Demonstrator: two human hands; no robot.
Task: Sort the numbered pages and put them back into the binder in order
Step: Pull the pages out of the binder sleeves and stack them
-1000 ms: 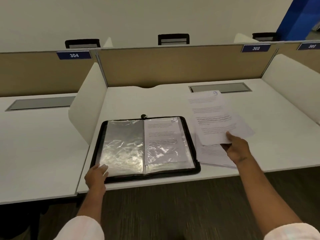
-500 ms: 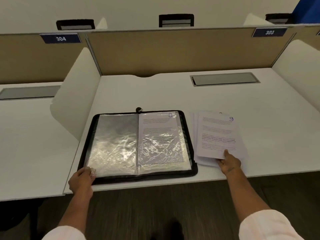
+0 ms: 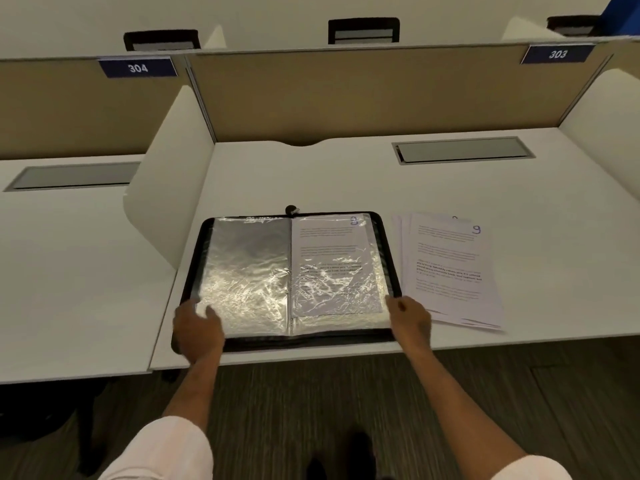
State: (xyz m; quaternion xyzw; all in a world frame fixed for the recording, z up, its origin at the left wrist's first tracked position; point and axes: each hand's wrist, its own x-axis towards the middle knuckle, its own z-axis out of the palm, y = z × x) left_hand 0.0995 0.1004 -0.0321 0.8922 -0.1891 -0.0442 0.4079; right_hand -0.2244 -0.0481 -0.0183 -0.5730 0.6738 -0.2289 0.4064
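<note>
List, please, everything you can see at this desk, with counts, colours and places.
binder: one, black, open flat at the desk's near edge
plastic sleeves: clear and shiny, count unclear, in the binder
sleeved page: one, white, right half
loose pages: white stack, right of the binder, top sheet marked 9
desk: one, white
partition: tan, behind the desk
number plates: two, blue, 304 and 303
cable hatches: two, grey
chair backs: three, black, beyond the partition
left hand: binder's near left corner
right hand: binder's near right corner

Person w/ bare forearms, left hand (image 3: 198, 329) & right hand (image 3: 409, 318) ungloved, no rings or watch visible. Pale pinkish-white sleeves pushed up near elbows. Dark shoes below, blurry.
</note>
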